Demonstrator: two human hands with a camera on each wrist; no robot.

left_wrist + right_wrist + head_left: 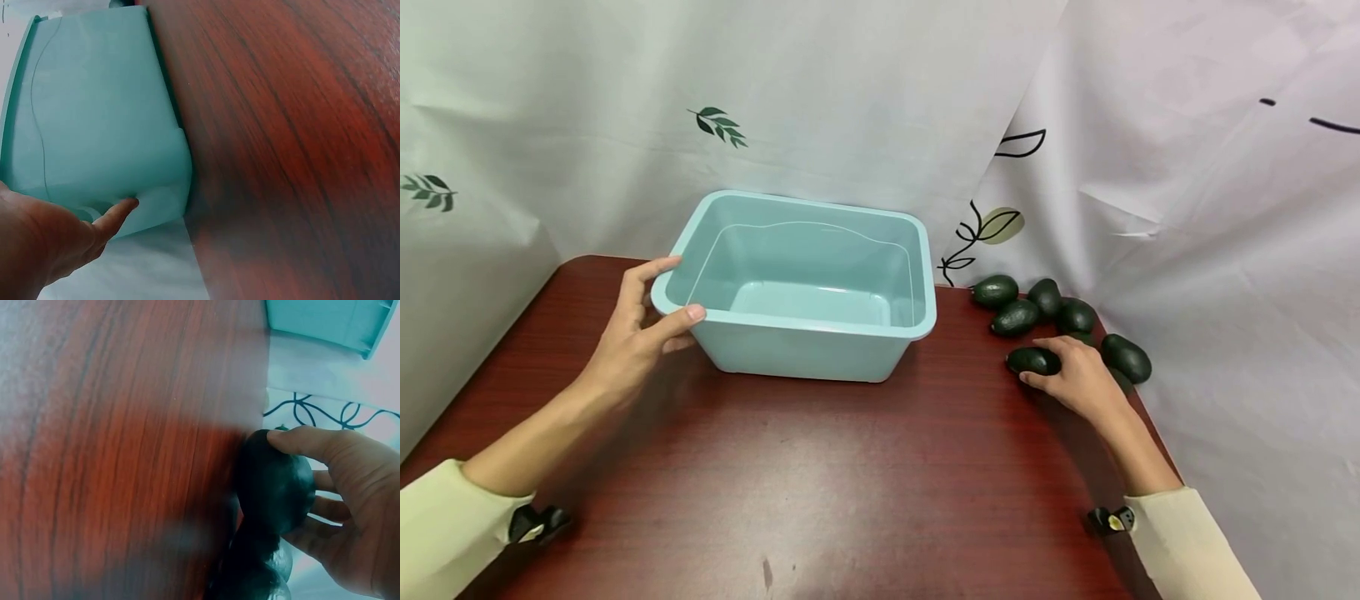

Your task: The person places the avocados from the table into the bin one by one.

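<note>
A light blue plastic tub point(805, 354) stands on the table near the back, with nothing inside it. At its left front corner my left hand point(628, 342) holds the rim, thumb over the edge and other fingers below against the outer wall; the left wrist view shows a fingertip on that wall point(100, 125). On the right, my right hand point(1078, 375) grips a dark green avocado point(1030, 360) between thumb and fingers, at table level. The right wrist view shows the thumb on top of this avocado point(275, 481). Several more avocados point(1017, 317) lie behind and beside that hand.
The dark red wooden table point(850, 475) has its right edge close by the avocados. A white cloth point(850, 100) with leaf prints hangs behind the tub and along both sides. Another avocado point(1126, 358) lies at the right edge against the cloth.
</note>
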